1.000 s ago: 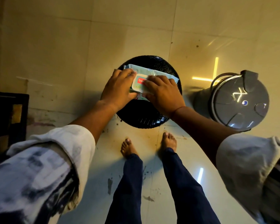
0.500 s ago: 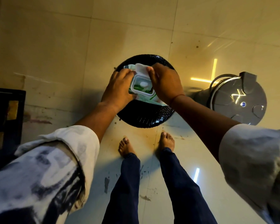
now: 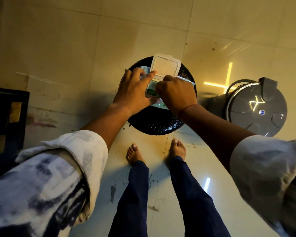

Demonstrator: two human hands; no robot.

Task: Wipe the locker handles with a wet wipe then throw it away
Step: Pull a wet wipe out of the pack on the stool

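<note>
A pack of wet wipes point(image 3: 186, 80) lies on a round black stool point(image 3: 161, 124) in front of me. Its white plastic lid point(image 3: 166, 66) stands flipped open away from me. My left hand point(image 3: 135, 89) holds the pack's left side, with the index finger stretched up against the lid's edge. My right hand point(image 3: 177, 93) is over the pack's opening with curled fingers; what they pinch is hidden. No locker handles are in view.
A grey pedal bin point(image 3: 256, 106) with its lid closed stands right of the stool. A dark crate-like object point(image 3: 7, 124) sits at the left edge. My bare feet point(image 3: 155, 151) stand on glossy floor tiles just before the stool.
The lid has swung fully open. My right hand left the lid and came down onto the pack's opening. My left index finger moved up to the lid's edge.
</note>
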